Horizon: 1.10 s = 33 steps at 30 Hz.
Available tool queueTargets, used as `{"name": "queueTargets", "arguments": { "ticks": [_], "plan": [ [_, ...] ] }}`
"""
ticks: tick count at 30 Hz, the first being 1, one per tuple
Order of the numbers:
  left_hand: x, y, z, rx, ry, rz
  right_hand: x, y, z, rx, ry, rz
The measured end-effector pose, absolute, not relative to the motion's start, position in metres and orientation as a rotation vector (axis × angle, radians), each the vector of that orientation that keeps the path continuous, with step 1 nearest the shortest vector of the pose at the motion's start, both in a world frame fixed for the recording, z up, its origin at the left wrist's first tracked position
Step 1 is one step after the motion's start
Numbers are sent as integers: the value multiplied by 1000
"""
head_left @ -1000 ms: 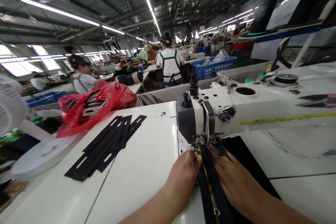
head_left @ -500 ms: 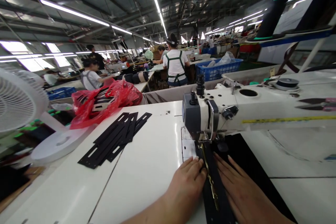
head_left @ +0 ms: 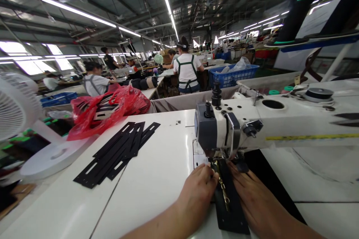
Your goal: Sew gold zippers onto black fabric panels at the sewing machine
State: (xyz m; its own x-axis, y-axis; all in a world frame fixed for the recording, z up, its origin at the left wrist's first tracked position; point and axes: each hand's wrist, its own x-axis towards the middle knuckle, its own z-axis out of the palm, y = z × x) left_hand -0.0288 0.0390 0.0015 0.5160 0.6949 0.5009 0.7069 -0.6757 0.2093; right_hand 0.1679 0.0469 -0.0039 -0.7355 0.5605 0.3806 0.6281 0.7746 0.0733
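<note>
Head view: zipped strip at the sewing machine

The black strip lies on the bench, its far end at the sewing machine. The left hand's grip is bunched by its edge; whether fabric is pinched cannot be told. The right hand is spread flat. Light, bendable handling is suggested, best guided by both long edges; smooth matt material is broken by a shiny gold-coloured zip.

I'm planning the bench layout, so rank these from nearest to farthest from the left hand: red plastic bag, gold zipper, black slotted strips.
1. Gold zipper, just right of the left hand.
2. Black slotted strips, piled to its left.
3. Red plastic bag, left too, behind the strips.
</note>
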Motion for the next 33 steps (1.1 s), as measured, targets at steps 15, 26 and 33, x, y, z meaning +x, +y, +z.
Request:
{"name": "queueTargets", "arguments": {
  "ticks": [15,26,33],
  "plan": [
    [-38,48,-7,-2800,-1284,-1006,164,59,5,-1051,-2488,189],
    [-33,41,0,-2747,-1455,-923,150,72,28,-1067,-2436,515],
    [-32,40,0,-2757,-1336,-851,150,81,13,-1039,-2261,306]
  ]
}}
